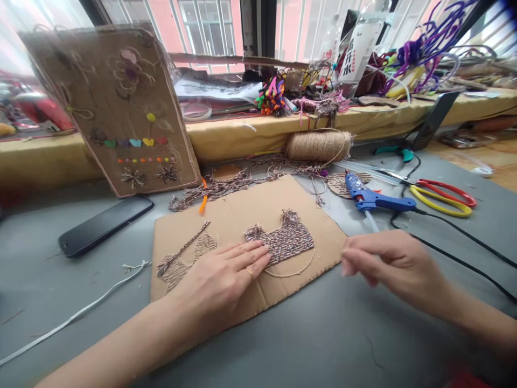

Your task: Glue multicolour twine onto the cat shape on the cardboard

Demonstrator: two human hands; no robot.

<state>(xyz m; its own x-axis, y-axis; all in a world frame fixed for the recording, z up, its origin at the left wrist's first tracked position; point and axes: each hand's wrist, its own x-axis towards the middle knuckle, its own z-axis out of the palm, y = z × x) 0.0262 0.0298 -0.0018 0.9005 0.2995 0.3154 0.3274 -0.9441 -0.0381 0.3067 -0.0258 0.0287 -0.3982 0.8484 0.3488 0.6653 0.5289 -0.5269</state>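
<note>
My left hand lies flat on a sheet of cardboard, fingers stretched out, a ring on one of them. Its fingertips touch the lower left edge of a shape covered in mottled brown yarn, from which a thin cord outline curves below. Partly under that hand and wrist is a second shape of tan twine with a strip of twisted yarn across it. My right hand is closed in a pinch by the cardboard's right corner; whatever its fingers hold is hidden.
A blue glue gun, red-and-yellow-handled scissors and a black cable lie to the right. Behind are a twine spool and loose yarn. A phone and decorated cardboard panel are at left.
</note>
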